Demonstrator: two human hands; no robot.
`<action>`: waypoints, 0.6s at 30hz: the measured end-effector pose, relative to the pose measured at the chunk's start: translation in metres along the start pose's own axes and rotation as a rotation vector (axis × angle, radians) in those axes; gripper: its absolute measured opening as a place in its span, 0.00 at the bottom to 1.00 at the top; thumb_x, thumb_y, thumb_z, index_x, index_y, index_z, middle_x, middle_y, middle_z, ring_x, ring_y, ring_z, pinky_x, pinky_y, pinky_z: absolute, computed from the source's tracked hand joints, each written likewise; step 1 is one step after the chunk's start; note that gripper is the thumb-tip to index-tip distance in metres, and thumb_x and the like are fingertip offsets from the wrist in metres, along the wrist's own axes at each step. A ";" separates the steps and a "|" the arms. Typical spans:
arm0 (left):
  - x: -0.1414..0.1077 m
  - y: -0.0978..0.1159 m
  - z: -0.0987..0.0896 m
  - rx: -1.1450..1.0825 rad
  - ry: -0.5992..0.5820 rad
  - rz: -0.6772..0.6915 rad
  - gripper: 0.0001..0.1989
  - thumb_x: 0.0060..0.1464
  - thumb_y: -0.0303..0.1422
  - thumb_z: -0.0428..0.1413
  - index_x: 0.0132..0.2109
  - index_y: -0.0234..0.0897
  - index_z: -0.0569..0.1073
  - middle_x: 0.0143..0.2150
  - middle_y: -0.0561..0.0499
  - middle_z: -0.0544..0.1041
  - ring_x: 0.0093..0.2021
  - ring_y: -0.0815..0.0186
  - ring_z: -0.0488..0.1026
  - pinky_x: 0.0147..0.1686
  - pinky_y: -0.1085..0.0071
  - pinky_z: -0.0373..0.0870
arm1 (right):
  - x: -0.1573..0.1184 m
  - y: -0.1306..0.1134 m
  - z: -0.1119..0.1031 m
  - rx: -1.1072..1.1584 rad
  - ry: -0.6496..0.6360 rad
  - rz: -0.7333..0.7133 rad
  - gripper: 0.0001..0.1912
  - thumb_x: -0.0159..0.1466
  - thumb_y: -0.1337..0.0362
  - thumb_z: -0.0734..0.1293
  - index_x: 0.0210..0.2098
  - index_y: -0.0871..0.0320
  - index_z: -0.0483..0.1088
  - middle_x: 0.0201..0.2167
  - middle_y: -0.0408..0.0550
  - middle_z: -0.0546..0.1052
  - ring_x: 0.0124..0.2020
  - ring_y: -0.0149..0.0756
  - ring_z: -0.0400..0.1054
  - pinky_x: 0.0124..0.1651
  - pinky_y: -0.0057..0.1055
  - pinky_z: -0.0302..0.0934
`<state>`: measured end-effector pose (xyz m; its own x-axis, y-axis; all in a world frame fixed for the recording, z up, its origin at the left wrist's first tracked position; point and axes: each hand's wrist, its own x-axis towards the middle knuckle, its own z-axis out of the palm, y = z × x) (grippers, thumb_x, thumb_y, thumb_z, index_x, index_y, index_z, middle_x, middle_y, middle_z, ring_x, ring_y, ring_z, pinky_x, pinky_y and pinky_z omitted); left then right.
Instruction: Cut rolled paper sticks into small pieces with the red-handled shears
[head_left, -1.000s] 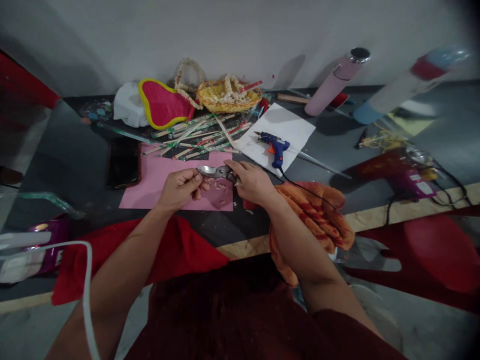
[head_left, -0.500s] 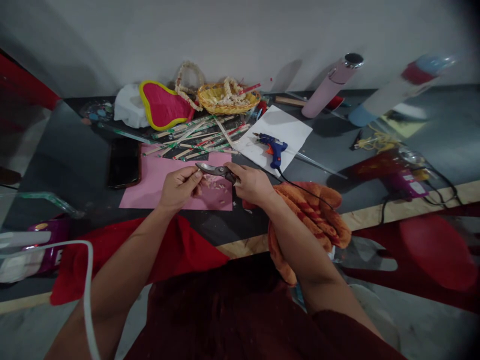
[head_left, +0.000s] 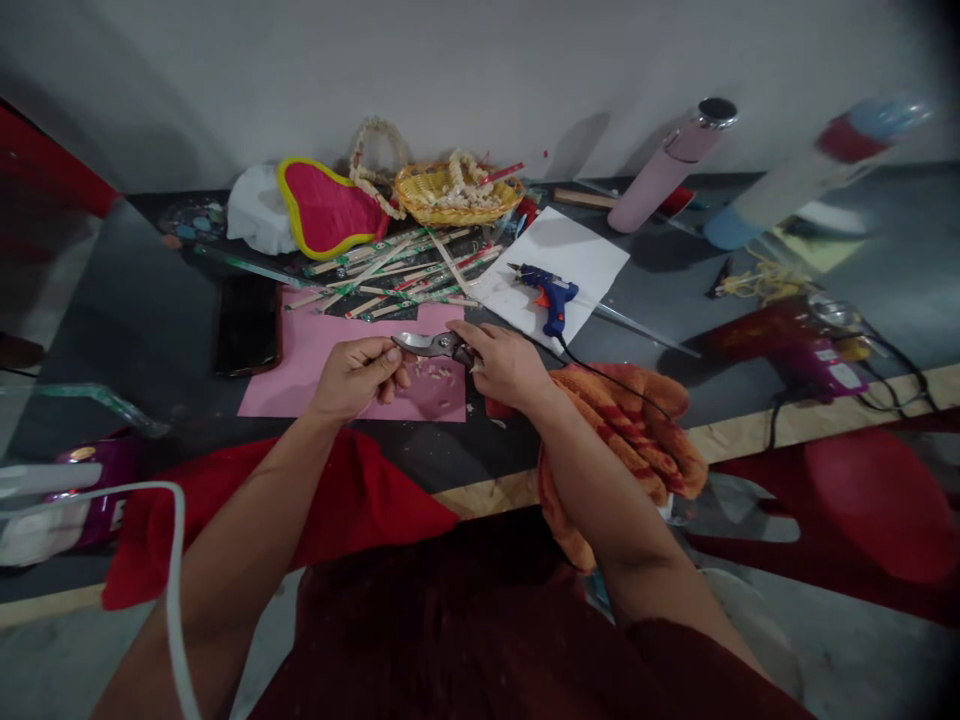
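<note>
My right hand (head_left: 510, 368) is wrapped round the handles of a pair of pruning shears (head_left: 433, 344), whose blades point left. Close to the blade tip, my left hand (head_left: 358, 378) is closed in a pinch. Whatever sits between its thumb and finger is too small to make out. Both hands are above a pink sheet of paper (head_left: 300, 385). Small pale cut bits (head_left: 435, 373) lie scattered on that sheet, under the shears. Beyond the hands is a loose pile of wooden chopsticks (head_left: 397, 268), several in printed wrappers.
A blue glue gun (head_left: 553, 300) rests on white paper (head_left: 592, 250), its cord running over an orange towel (head_left: 622, 420). A phone (head_left: 249, 325) lies left. Behind are a wicker basket (head_left: 427, 208), a pink-and-yellow padded shape (head_left: 326, 210) and a pink flask (head_left: 664, 175). Red cloth (head_left: 360, 500) covers the front edge.
My left hand has shifted slightly left and down, away from the blade tip. The shears stay in my right hand almost in place. The view has moved a little.
</note>
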<state>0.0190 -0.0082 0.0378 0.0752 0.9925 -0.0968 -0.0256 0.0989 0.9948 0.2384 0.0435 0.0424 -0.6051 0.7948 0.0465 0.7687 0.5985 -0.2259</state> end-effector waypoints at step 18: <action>0.002 0.004 -0.011 -0.409 0.019 0.033 0.14 0.46 0.41 0.63 0.29 0.35 0.71 0.17 0.57 0.70 0.10 0.81 0.53 0.10 0.82 0.49 | 0.001 0.022 -0.004 0.213 0.155 -0.017 0.32 0.63 0.61 0.62 0.65 0.53 0.50 0.59 0.52 0.65 0.56 0.43 0.62 0.55 0.39 0.59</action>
<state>0.0083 -0.0055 0.0413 0.0499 0.9963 -0.0697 -0.4225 0.0843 0.9024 0.2554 0.0580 0.0417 -0.5661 0.8006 0.1963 0.6876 0.5900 -0.4232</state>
